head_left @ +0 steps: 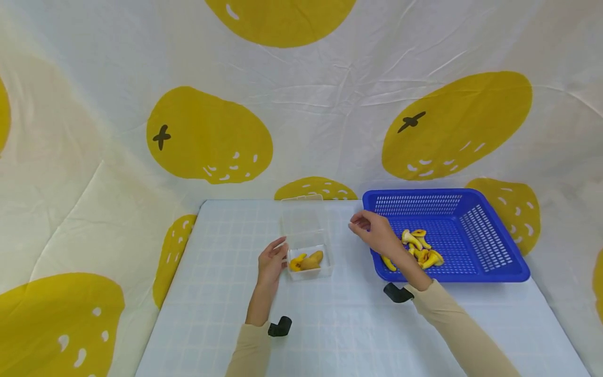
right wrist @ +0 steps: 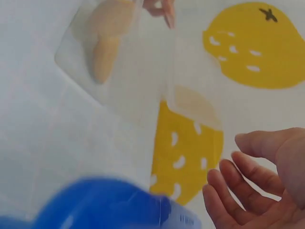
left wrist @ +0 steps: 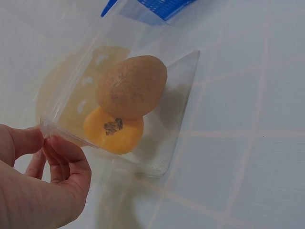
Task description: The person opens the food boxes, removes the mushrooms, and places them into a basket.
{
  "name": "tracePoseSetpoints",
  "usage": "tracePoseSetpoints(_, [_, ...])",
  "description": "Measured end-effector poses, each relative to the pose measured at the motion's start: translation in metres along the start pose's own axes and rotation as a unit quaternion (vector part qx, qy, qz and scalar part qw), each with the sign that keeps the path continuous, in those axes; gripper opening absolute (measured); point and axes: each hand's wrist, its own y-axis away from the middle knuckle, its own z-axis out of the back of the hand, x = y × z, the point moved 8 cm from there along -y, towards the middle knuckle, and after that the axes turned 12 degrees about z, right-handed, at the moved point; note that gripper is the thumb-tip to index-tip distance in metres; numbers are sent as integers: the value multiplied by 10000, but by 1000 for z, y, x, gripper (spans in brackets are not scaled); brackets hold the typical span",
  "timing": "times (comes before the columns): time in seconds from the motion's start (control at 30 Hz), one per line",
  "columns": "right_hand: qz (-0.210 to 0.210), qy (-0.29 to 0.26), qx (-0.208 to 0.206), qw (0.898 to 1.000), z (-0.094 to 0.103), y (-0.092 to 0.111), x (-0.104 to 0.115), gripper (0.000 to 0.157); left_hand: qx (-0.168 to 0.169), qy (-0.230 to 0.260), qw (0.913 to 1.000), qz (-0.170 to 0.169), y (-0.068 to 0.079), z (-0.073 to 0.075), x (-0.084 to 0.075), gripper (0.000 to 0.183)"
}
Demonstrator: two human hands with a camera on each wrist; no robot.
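Note:
A clear plastic box [head_left: 326, 269] with its lid [head_left: 303, 217] folded back stands on the table. In it lie a tan mushroom [left wrist: 133, 86] with a rounded cap and a yellow-orange piece [left wrist: 114, 136] with a dark patch, probably a mushroom too. My left hand [head_left: 271, 264] pinches the box's rim at its left side between thumb and fingers. Above the left edge of a blue basket [head_left: 494, 246], my right hand [head_left: 379, 233] hangs with loosely bent fingers and nothing in them. Several yellow mushrooms [head_left: 431, 258] lie in the basket's left part, some partly hidden behind the right wrist.
The table [head_left: 330, 330] has a pale checked cover. A white cloth [head_left: 325, 131] with large yellow fruit prints hangs behind it and at the sides. The basket's raised walls stand at the right, with table surface between basket and box.

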Motion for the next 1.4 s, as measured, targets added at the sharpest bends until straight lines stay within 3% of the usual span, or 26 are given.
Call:
tracePoseSetpoints(0.47, [907,-638,735,9911,-69,-10,35,20,62,83,9999,-46,2,0,1,37])
tracePoseSetpoints(0.7, [990,-813,1314,9830,-103,-8,41,22,50,-14,10000,-31,5,-1,-1,40])
tracePoseSetpoints(0.93, [1162,-1037,1937,9686,-131,-5,47,25,-22,-73,9999,-75,4,-2,0,39])
tracePoseSetpoints(1.23, [1470,-291,2468,9574,-143,-10,55,18,41,-14,9999,-165,2,0,-2,40])
tracePoseSetpoints(1.4, [1643,-262,2443,9553,-140,-11,59,13,85,89,9997,-207,1,0,-2,39])
